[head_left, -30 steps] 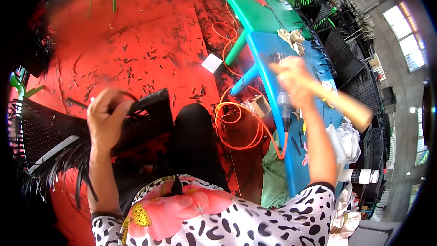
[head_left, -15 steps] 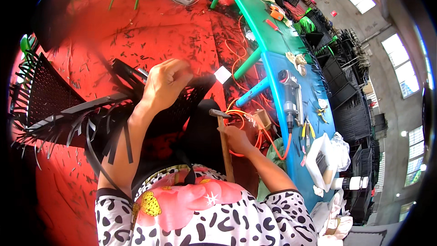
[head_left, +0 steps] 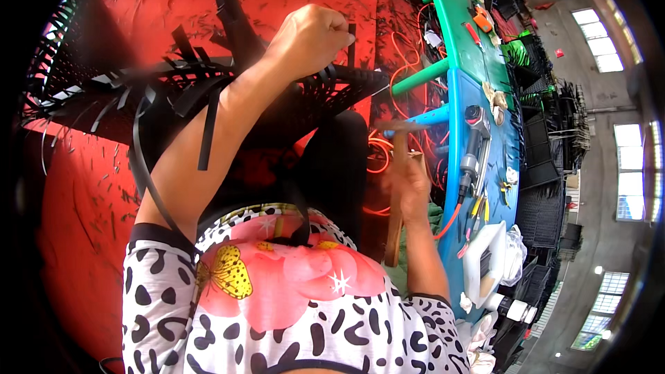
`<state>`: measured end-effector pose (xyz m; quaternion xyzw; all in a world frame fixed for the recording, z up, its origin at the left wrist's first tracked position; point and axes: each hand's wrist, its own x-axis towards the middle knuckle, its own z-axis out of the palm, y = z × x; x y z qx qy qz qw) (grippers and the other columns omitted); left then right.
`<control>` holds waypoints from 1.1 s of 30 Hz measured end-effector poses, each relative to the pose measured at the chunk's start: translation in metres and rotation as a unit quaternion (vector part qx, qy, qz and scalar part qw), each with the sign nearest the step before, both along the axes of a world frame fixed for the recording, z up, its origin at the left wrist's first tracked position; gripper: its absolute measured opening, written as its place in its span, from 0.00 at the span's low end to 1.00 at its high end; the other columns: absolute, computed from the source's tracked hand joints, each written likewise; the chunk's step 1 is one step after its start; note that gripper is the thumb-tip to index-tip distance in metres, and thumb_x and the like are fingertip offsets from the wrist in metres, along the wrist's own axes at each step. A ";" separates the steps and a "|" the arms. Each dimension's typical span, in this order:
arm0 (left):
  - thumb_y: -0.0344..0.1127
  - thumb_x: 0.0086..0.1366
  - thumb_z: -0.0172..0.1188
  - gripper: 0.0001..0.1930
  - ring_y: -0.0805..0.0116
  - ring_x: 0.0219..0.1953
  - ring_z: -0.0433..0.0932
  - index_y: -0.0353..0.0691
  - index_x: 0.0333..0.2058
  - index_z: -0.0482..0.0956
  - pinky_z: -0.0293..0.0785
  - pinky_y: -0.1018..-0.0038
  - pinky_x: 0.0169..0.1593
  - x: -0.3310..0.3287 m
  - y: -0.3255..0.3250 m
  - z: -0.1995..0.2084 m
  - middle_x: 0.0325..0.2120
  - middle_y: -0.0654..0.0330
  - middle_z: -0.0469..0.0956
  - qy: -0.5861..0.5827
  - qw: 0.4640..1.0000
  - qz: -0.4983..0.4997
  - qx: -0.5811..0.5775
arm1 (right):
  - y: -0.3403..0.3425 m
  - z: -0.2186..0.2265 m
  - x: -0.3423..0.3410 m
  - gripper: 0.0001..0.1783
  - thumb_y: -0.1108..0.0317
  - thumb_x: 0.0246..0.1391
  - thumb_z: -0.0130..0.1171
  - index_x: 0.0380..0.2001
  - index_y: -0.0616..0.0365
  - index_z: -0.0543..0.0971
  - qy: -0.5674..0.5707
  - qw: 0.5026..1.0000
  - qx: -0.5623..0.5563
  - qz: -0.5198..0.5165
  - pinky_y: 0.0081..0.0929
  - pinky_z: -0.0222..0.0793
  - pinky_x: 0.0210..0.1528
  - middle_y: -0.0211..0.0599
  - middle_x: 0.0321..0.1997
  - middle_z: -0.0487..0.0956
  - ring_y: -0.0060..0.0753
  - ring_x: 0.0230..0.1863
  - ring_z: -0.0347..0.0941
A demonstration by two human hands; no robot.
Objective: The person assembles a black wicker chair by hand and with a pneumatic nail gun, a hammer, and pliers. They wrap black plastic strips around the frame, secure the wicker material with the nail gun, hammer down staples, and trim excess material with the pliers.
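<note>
Across my lap lies a dark woven panel [head_left: 277, 121] with loose black strips sticking out along its edge. Above that edge, my left hand [head_left: 312, 38] is closed in a pinch, and a short black strip [head_left: 351, 45] shows at its fingertips. Most of those fingers curl out of sight. My right hand [head_left: 410, 190] grips a hammer [head_left: 397, 218] by its wooden handle. The hammer stands roughly upright beside my knee, its metal head at the top and smeared by motion. Several longer strips hang over my left forearm.
To the right runs a blue table [head_left: 457, 221] joined to a green one [head_left: 443, 0]. A power tool [head_left: 474, 142], pliers [head_left: 478, 208] and a white tray [head_left: 474, 263] lie on the blue top. Orange hoses [head_left: 379, 156] coil below. Black scraps litter the red floor covering [head_left: 90, 235].
My left hand has moved up and to the right in the view. The right hand with the hammer has shifted right. The whole view has turned, so the tables appear further right.
</note>
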<state>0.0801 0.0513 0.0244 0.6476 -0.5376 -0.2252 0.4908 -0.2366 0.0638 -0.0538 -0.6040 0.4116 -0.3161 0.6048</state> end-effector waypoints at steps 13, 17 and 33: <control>0.35 0.54 0.56 0.10 0.77 0.16 0.71 0.33 0.20 0.75 0.68 0.77 0.24 -0.001 -0.012 -0.002 0.11 0.63 0.70 0.027 0.999 -0.030 0.013 | -0.028 0.104 0.088 0.28 0.81 0.51 0.53 0.57 0.63 0.66 0.195 0.820 -0.518 0.147 0.28 0.70 0.37 0.45 0.46 0.76 0.35 0.36 0.71; 0.35 0.54 0.56 0.10 0.78 0.16 0.71 0.33 0.21 0.75 0.67 0.78 0.23 0.004 -0.010 -0.005 0.12 0.63 0.71 0.051 0.998 -0.030 0.022 | -0.022 0.128 0.093 0.26 0.82 0.49 0.55 0.55 0.67 0.67 0.211 0.871 -0.413 0.163 0.36 0.70 0.52 0.56 0.51 0.73 0.53 0.51 0.72; 0.38 0.58 0.57 0.11 0.78 0.18 0.65 0.36 0.22 0.75 0.60 0.76 0.23 0.010 -0.001 -0.011 0.14 0.66 0.67 -0.100 0.994 -0.005 -0.033 | -0.054 0.099 -0.008 0.26 0.76 0.54 0.52 0.57 0.61 0.64 0.099 0.952 -0.284 -0.065 0.16 0.63 0.21 0.29 0.26 0.73 0.15 0.19 0.66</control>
